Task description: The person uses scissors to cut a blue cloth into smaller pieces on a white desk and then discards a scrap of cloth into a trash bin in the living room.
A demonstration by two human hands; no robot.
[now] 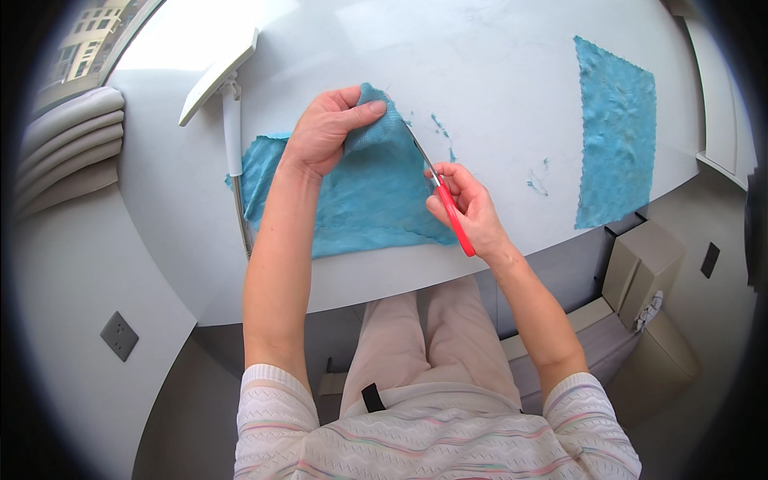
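Note:
My left hand (327, 129) pinches the upper corner of a blue cloth (372, 198) between thumb and fingers, raising that part off the white tabletop. The rest of the cloth lies spread below, near the front edge. In my right hand (465, 207) is a pair of scissors with red handles (454, 219). Its blades point up and left and meet the right edge of the raised cloth; whether they are fully closed I cannot tell. Small blue cloth scraps (440, 125) lie just right of the blades, with more bits and threads farther right.
A second blue cloth piece (617, 138) with jagged edges lies at the table's right. On the left stands a white tool with a flat head and metal pole (233, 132), its lower part beside the cloth. Folded grey-beige fabric (78, 150) is by the window. The white tabletop (360, 285) has a curved-looking front edge.

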